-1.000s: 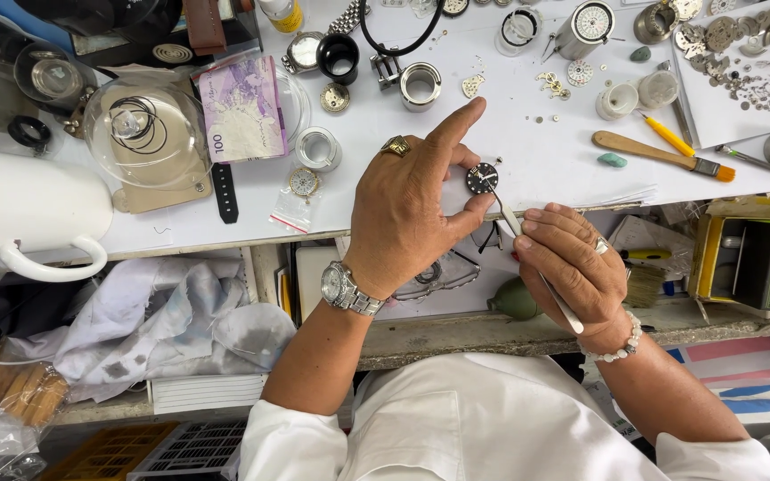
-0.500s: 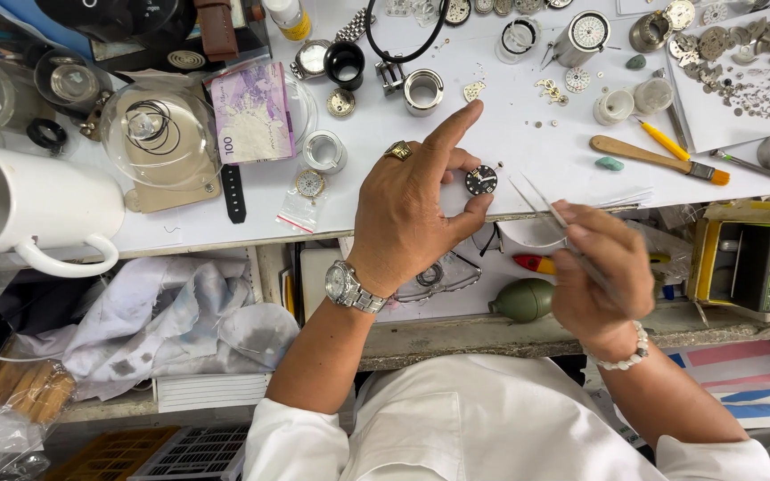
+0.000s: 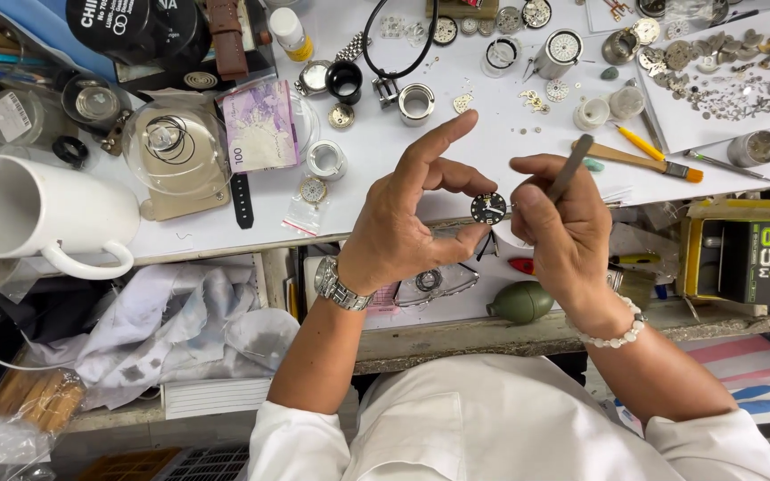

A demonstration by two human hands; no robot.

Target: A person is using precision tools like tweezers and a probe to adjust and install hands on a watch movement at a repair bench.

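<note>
The left hand [image 3: 407, 223] pinches a small round black watch dial [image 3: 488, 207] between thumb and middle finger, forefinger stretched toward twelve o'clock, holding it above the near edge of the white counter [image 3: 376, 160]. At three o'clock of the dial, just beside it, the right hand [image 3: 563, 227] is closed on grey tweezers [image 3: 570, 169]. A green bulb blower [image 3: 522, 302] lies at five o'clock, a white mug [image 3: 37, 214] far off at nine.
</note>
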